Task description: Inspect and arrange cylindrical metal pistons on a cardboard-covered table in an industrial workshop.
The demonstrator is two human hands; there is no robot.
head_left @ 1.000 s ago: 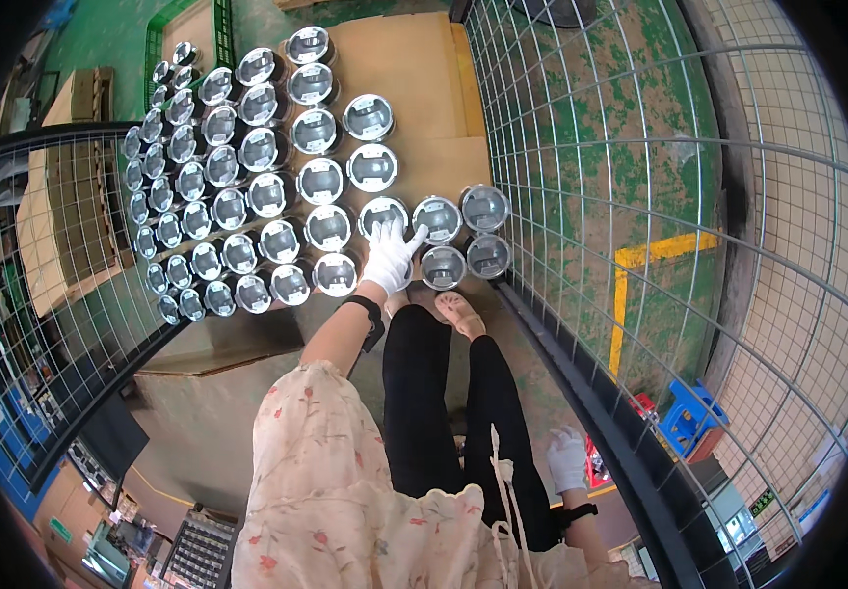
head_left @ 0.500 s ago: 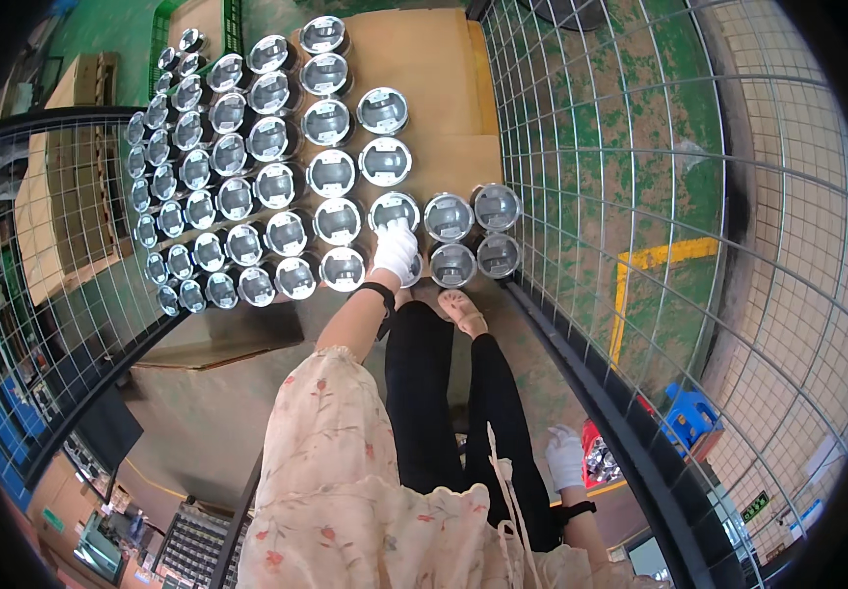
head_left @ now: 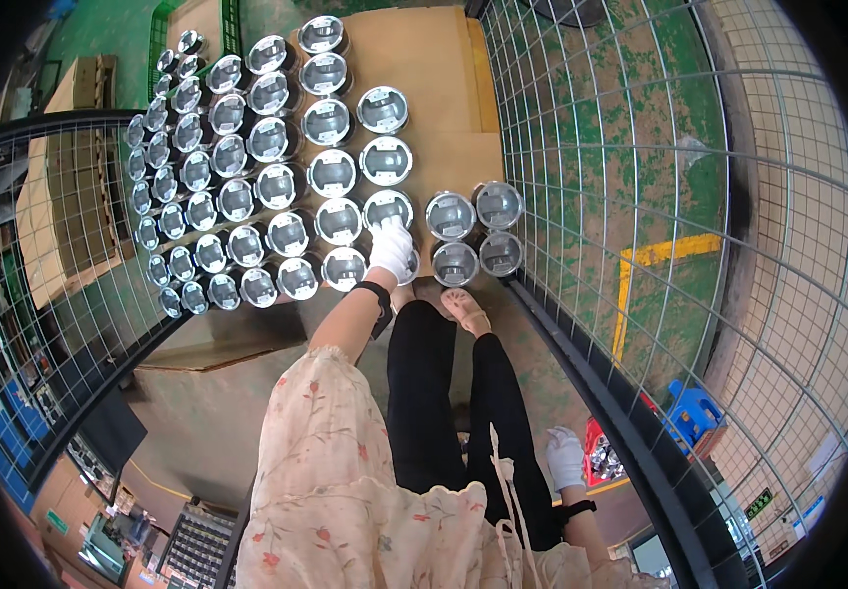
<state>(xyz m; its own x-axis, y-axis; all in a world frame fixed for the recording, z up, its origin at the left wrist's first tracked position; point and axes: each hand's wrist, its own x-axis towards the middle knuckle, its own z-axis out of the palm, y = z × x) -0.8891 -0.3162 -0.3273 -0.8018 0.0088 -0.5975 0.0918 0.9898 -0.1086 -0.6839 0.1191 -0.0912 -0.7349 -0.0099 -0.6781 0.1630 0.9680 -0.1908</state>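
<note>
My left hand (head_left: 391, 245), in a white glove, has its fingers closed on the near rim of a silver engine piston (head_left: 388, 208). That piston stands in a column between the packed rows on the left and a group of pistons (head_left: 451, 215) on the right. Another piston (head_left: 408, 267) is partly hidden under the glove. My right hand (head_left: 564, 456), also gloved, hangs low at my right side with its fingers loosely extended. It holds nothing that I can see and is beside a red crate (head_left: 596, 456).
The pistons stand in rows on brown cardboard (head_left: 424, 59). Wire mesh panels (head_left: 601, 147) with black frames rise on both sides. A green crate (head_left: 231, 29) sits at the far left, and a blue plastic stool (head_left: 691, 414) is beyond the right panel.
My left hand and the piston in its fingers have shifted slightly left, toward the neighbouring row. My right hand stays nearly where it was.
</note>
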